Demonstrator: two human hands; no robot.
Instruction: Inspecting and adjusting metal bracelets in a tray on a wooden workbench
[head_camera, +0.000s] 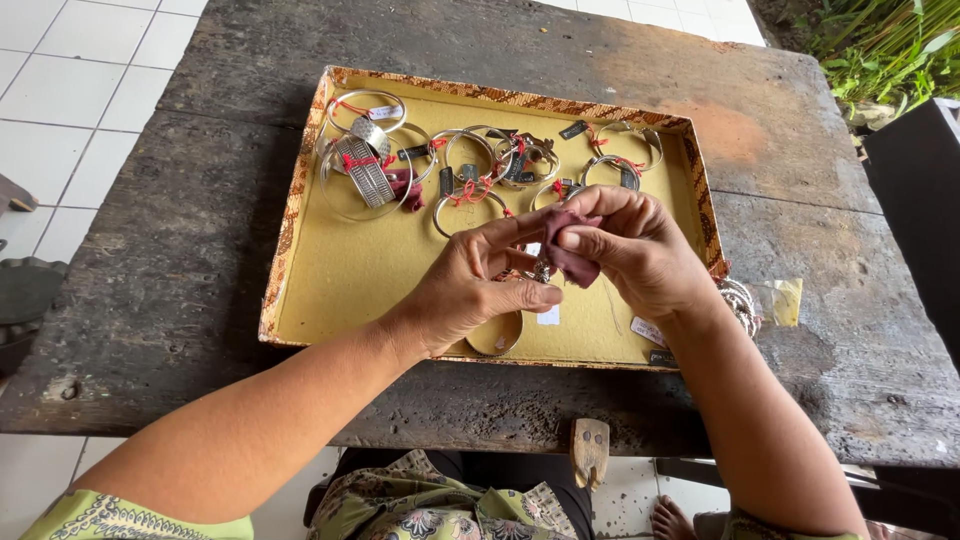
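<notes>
left hand (470, 285) pinching small silver piece (541, 270) | right hand (625, 245) closed on purple cloth (572, 258) | above yellow tray (350, 270) of silver bangles (365, 165)

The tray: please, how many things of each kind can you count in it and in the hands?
Silver bangles lying in the tray: about 9, some overlap
Wide ribbed silver cuff: 1
Dark red cloth in the right hand: 1
Small silver piece in the left hand: 1
Total: about 12
</notes>
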